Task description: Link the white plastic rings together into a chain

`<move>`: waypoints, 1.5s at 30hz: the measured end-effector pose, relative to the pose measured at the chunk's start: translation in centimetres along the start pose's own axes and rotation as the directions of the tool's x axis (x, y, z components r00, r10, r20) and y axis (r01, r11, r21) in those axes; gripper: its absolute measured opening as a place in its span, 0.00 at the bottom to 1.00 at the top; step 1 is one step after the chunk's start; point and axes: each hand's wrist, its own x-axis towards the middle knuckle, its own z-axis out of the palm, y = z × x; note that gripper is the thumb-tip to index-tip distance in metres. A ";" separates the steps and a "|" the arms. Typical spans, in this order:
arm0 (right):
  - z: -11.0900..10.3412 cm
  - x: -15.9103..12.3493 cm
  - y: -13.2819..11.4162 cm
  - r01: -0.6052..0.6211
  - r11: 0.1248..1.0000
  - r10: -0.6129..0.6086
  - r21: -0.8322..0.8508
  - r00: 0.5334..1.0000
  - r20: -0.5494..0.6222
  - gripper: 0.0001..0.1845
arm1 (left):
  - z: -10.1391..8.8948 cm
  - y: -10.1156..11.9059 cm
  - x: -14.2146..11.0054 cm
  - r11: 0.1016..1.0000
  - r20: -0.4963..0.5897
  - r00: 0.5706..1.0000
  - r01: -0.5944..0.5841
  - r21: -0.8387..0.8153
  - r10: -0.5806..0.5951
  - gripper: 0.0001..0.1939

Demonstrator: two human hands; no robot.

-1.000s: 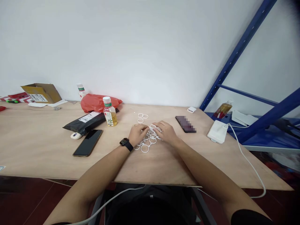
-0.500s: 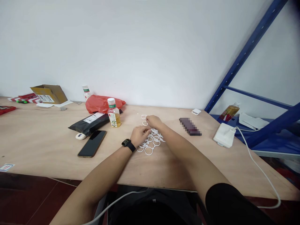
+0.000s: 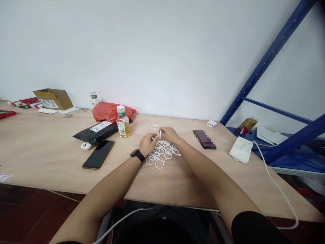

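A pile of thin white plastic rings with small tabs (image 3: pixel 162 149) lies on the wooden table in front of me. Above its far edge, my right hand (image 3: pixel 169 134) pinches a white plastic ring (image 3: pixel 160 134), seen nearly edge-on, between thumb and fingers. Close to that ring, on its left, is my left hand (image 3: pixel 148 143), with a dark watch on the wrist. Its thumb and fingertips come together; what lies between them is too small to make out. Another white ring (image 3: pixel 155 127) rests on the table just beyond both hands.
Left of my hands stand a tea bottle (image 3: pixel 123 123), a red plastic bag (image 3: pixel 109 112), a black parcel (image 3: pixel 93 133) and a phone (image 3: pixel 98 155). On the right are a blurred-out dark phone (image 3: pixel 204 139), a white charger (image 3: pixel 240 149) with a cable, and a blue metal frame (image 3: pixel 269 51).
My left hand has moved off the pile, slightly left and up, beside the right fingers. The ring in my right hand has been lifted and turned edge-on. The view has shifted slightly.
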 end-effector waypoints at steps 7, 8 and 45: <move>0.0 -6.2 -1.1 0.393 0.901 -0.271 0.182 0.839 -0.472 0.17 | 0.0 1.8 -0.2 0.855 0.141 0.990 0.091 -0.510 -0.021 0.20; -0.1 -7.0 -1.3 0.405 0.890 -0.262 0.212 0.832 -0.490 0.18 | 0.1 2.1 -0.3 0.831 0.167 0.986 0.109 -0.545 -0.020 0.19; 0.4 -6.4 -1.4 0.024 0.354 0.329 0.935 0.933 -0.148 0.19 | -0.2 2.8 -0.8 0.962 0.001 0.965 -0.263 -0.080 0.264 0.08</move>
